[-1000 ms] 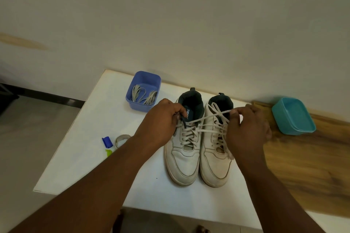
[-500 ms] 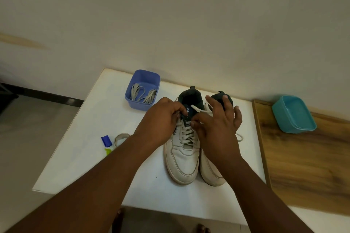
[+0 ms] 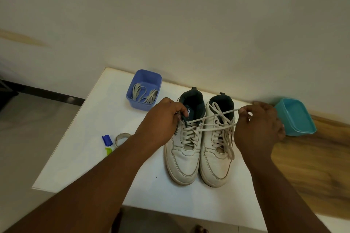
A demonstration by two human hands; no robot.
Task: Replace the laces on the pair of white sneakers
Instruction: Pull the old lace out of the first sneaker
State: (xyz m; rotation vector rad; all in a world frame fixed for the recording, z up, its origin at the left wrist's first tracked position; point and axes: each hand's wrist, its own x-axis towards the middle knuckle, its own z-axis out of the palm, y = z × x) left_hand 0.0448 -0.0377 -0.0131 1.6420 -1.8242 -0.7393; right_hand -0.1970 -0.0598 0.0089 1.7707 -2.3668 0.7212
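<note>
Two white sneakers stand side by side on the white table (image 3: pixel 91 138), toes toward me: the left sneaker (image 3: pixel 184 159) and the right sneaker (image 3: pixel 217 161). My left hand (image 3: pixel 161 121) grips the left sneaker at its collar and tongue. My right hand (image 3: pixel 259 125) pinches the end of a cream lace (image 3: pixel 214 116) that runs taut from the left sneaker's upper eyelets across the right sneaker. The right sneaker's own lace hangs loose over its side. A purple-blue tub (image 3: pixel 144 91) at the back left holds several spare grey laces (image 3: pixel 144 95).
An empty teal tub (image 3: pixel 295 117) sits on the wood-grain surface (image 3: pixel 303 166) to the right, just behind my right hand. A roll of tape (image 3: pixel 121 139), a blue cap (image 3: pixel 107 140) and a green piece (image 3: pixel 108 151) lie left of my left forearm. The wall stands close behind.
My right hand went from the left sneaker's tongue out to the right, drawing the lace taut across the right sneaker. My left hand stayed on the left sneaker's collar.
</note>
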